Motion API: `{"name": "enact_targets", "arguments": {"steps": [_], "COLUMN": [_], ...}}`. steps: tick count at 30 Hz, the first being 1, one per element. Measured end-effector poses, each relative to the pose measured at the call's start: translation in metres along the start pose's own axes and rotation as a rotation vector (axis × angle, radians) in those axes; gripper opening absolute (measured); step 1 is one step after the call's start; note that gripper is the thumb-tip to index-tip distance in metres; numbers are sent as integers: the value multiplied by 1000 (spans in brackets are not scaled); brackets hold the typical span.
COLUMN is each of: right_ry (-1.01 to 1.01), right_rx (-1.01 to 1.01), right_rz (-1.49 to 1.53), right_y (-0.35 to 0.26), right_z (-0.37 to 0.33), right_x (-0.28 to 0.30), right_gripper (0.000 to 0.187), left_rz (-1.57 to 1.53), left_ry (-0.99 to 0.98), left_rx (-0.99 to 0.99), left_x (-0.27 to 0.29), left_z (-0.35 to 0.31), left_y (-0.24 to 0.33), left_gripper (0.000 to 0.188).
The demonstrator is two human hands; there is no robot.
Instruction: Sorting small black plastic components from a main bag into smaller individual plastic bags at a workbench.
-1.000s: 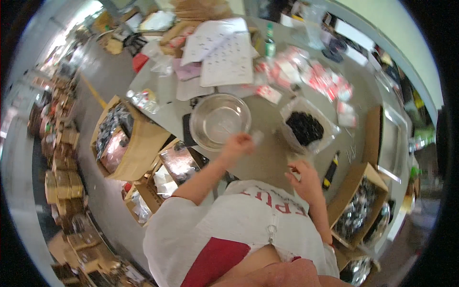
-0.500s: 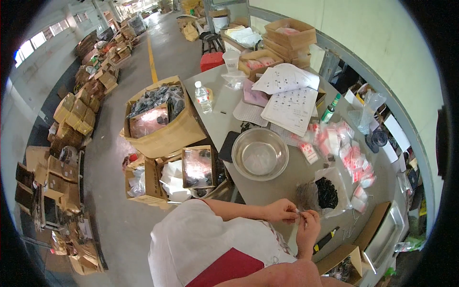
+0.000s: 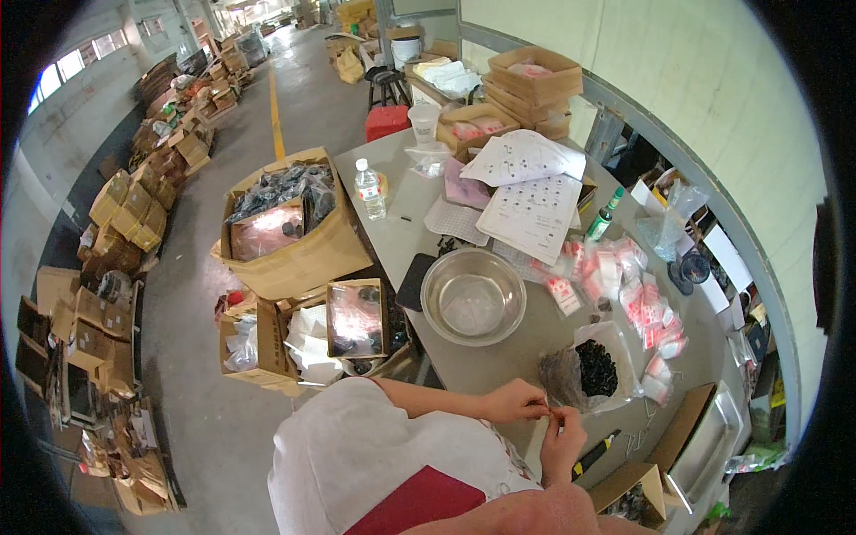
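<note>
Close to the table's near edge, my left hand (image 3: 517, 400) and my right hand (image 3: 563, 439) meet with their fingertips pinched together. Whatever is between the fingers is too small to make out. Just beyond them lies an open clear plastic bag of small black parts (image 3: 597, 367). To the right of my right hand is a black and yellow utility knife (image 3: 596, 455). Further off, left of the bag, stands a round steel bowl (image 3: 473, 299). Many small clear bags with red and white print (image 3: 649, 312) lie in a heap on the right.
Printed sheets (image 3: 533, 209), a water bottle (image 3: 369, 190) and a green bottle (image 3: 604, 214) occupy the table's far part. Cardboard boxes (image 3: 294, 267) stand left of the table. Near my right arm are an open carton (image 3: 624, 486) and a metal tray (image 3: 713, 437).
The whole view has shifted slightly, so things sit a little further left. My hands stay pinched together near the bag of black parts; the whitish bit between the fingertips shows less now.
</note>
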State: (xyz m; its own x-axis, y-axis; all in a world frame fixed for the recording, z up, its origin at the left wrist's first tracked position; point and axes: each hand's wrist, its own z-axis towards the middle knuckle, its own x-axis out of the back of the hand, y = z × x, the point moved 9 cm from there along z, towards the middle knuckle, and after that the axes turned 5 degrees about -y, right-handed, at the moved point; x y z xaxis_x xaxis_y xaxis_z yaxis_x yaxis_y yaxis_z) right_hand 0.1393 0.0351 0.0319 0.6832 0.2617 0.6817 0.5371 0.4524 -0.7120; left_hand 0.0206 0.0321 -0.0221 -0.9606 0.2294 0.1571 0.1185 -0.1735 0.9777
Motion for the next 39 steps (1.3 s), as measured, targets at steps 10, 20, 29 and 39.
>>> {"name": "enact_targets", "arguments": {"steps": [10,20,29,39], "right_ry": [9,-246,-251,-200], "right_rx": [218,283,244,-134], "right_rz": [-393,-83,-270,-45], "right_y": [-36,-38,-28,55], "right_z": [-2,3,13,82], "right_x": [6,4,14,33], "right_gripper": [16,27,32,25], "left_rz": [83,-619,10,6], "left_ry": [-144,-85,214,-83], "left_rx": [282,557,44,172], "left_x": [-1,-15,53,2], "left_z": [13,-3,29,22], "left_y": [-10,-54,4,-18], "left_gripper": [25,38,39,31]}}
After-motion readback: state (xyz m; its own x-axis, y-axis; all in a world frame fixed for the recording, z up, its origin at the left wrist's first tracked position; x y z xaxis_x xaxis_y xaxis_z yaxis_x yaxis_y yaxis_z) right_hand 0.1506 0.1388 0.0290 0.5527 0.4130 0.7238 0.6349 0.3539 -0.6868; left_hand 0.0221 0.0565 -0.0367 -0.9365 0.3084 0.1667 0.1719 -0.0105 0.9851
